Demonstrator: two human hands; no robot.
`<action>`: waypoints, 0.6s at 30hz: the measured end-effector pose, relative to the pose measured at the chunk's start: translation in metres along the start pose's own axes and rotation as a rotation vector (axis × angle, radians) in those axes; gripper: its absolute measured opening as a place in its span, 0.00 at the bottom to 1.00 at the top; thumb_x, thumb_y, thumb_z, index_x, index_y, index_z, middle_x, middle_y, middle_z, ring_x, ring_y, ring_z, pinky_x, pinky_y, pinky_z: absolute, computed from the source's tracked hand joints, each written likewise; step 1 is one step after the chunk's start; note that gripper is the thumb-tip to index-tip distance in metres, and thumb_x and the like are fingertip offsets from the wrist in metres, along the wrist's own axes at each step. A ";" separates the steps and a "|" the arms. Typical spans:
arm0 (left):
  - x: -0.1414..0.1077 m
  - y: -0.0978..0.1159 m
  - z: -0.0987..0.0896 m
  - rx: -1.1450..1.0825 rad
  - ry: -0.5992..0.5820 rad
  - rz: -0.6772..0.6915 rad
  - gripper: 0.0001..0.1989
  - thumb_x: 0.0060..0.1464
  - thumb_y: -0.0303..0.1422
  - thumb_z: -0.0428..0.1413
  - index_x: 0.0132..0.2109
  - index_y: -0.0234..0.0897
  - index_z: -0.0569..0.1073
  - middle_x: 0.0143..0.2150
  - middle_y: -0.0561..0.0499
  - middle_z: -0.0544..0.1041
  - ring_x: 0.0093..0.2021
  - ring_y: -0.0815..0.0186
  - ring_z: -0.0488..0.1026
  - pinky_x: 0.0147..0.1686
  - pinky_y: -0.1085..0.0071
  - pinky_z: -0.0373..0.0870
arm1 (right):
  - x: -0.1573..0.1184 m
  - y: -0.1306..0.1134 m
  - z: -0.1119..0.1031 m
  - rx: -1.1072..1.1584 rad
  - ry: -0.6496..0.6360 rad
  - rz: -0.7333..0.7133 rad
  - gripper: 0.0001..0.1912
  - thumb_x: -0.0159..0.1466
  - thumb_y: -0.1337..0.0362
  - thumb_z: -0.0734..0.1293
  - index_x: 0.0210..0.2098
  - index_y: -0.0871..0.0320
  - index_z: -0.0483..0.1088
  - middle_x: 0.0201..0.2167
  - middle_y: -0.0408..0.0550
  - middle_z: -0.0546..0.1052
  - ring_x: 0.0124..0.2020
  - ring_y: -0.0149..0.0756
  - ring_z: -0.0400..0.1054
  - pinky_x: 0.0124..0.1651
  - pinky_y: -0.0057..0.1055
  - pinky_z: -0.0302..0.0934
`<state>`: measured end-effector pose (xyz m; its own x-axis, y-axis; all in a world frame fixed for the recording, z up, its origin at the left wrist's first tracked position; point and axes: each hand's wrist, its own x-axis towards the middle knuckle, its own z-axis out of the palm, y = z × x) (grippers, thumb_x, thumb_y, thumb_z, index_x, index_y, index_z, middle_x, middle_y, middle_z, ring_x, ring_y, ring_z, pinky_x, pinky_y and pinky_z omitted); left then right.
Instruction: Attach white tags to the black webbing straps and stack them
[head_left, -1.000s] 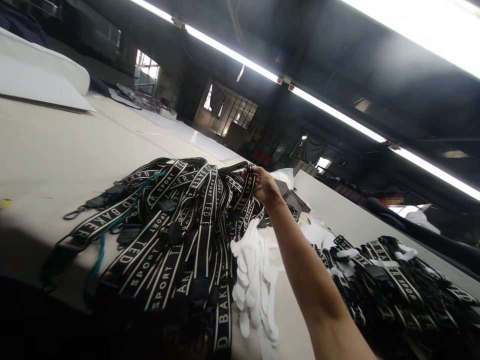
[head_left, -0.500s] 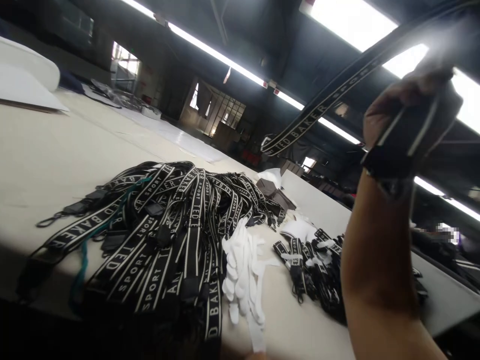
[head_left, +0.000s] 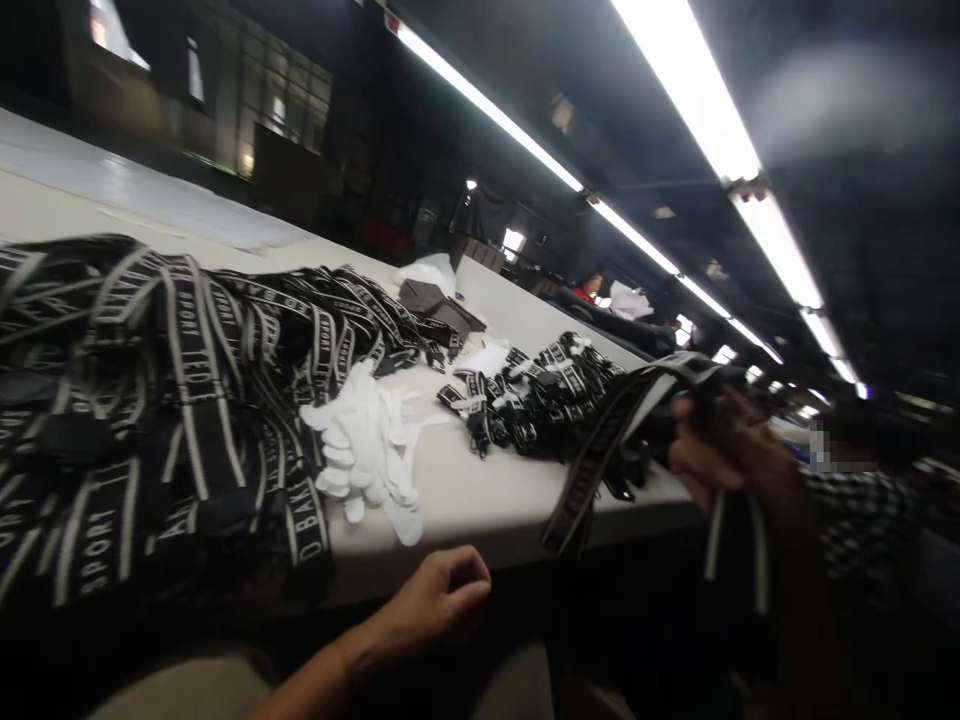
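Note:
My right hand (head_left: 724, 445) is closed round a black webbing strap (head_left: 600, 450) with white edge lines and lettering, partly blurred by motion. One folded length droops to the left over the table's edge and two white-lined ends hang below the fist. Below the table's front edge is my left hand (head_left: 442, 595), fingers curled in with nothing visible in them. A large heap of similar straps (head_left: 202, 370) covers the table at left, some ends over the edge. Beside it lies a pile of white strips (head_left: 367, 440). Further right are bundled straps (head_left: 555, 390) tied with white bands.
The pale table (head_left: 457, 490) runs away to the right, with a raised white board (head_left: 517, 305) behind the bundles. Dark folded pieces (head_left: 442, 305) and a white bag (head_left: 427, 270) sit at the back. A person in a checkered top (head_left: 855, 530) is at the right.
My right hand has come down from high up with the strap, which now hangs folded instead of stretching across. My left hand has come into view. The view has turned right.

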<state>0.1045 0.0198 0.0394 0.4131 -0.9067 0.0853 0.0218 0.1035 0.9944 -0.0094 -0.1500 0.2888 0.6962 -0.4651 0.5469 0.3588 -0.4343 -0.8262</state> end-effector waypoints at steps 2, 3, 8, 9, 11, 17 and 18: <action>0.005 -0.004 0.004 -0.040 0.004 -0.002 0.14 0.55 0.42 0.55 0.36 0.34 0.67 0.22 0.58 0.68 0.20 0.72 0.66 0.20 0.76 0.63 | -0.030 0.022 -0.017 0.145 -0.060 0.213 0.13 0.57 0.54 0.74 0.34 0.54 0.72 0.26 0.45 0.77 0.10 0.18 0.47 0.10 0.21 0.40; 0.009 -0.006 0.005 -0.047 0.015 -0.006 0.15 0.55 0.44 0.55 0.37 0.35 0.67 0.22 0.58 0.68 0.20 0.72 0.66 0.21 0.76 0.64 | -0.043 0.036 -0.022 0.191 -0.066 0.308 0.14 0.56 0.55 0.75 0.34 0.56 0.72 0.25 0.44 0.77 0.10 0.18 0.49 0.11 0.20 0.40; 0.024 -0.020 0.008 0.221 0.167 0.105 0.27 0.49 0.45 0.63 0.53 0.40 0.67 0.40 0.49 0.77 0.39 0.59 0.77 0.39 0.63 0.76 | -0.094 0.110 -0.031 0.318 -0.068 0.563 0.16 0.54 0.56 0.76 0.32 0.62 0.73 0.21 0.46 0.77 0.11 0.20 0.55 0.12 0.17 0.45; 0.025 -0.022 0.010 0.292 0.165 0.148 0.32 0.46 0.45 0.65 0.56 0.42 0.66 0.49 0.46 0.76 0.47 0.55 0.76 0.47 0.58 0.75 | -0.103 0.120 -0.029 0.342 -0.078 0.596 0.16 0.55 0.56 0.76 0.32 0.63 0.73 0.21 0.47 0.77 0.12 0.20 0.57 0.13 0.17 0.47; 0.028 -0.026 0.015 0.374 0.113 0.207 0.40 0.44 0.44 0.67 0.62 0.45 0.61 0.61 0.43 0.70 0.58 0.52 0.70 0.58 0.53 0.68 | -0.120 0.135 -0.022 0.390 -0.111 0.646 0.16 0.56 0.56 0.75 0.35 0.63 0.75 0.23 0.48 0.78 0.15 0.23 0.63 0.15 0.17 0.51; 0.043 -0.048 0.022 0.335 0.011 0.100 0.18 0.58 0.40 0.55 0.53 0.39 0.74 0.52 0.43 0.78 0.54 0.52 0.73 0.59 0.51 0.66 | -0.144 0.152 -0.011 0.548 -0.126 0.677 0.14 0.54 0.59 0.76 0.36 0.61 0.76 0.24 0.47 0.77 0.18 0.26 0.64 0.17 0.19 0.55; 0.045 -0.051 0.021 0.312 0.005 0.079 0.17 0.58 0.39 0.55 0.51 0.39 0.75 0.52 0.43 0.78 0.54 0.52 0.74 0.59 0.51 0.66 | -0.143 0.154 -0.012 0.565 -0.084 0.665 0.14 0.54 0.60 0.77 0.35 0.61 0.76 0.24 0.47 0.77 0.17 0.25 0.62 0.16 0.19 0.53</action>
<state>0.1032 -0.0349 -0.0059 0.4071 -0.8986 0.1637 -0.2909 0.0423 0.9558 -0.0614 -0.1593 0.0853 0.9060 -0.4182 -0.0657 0.1012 0.3645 -0.9257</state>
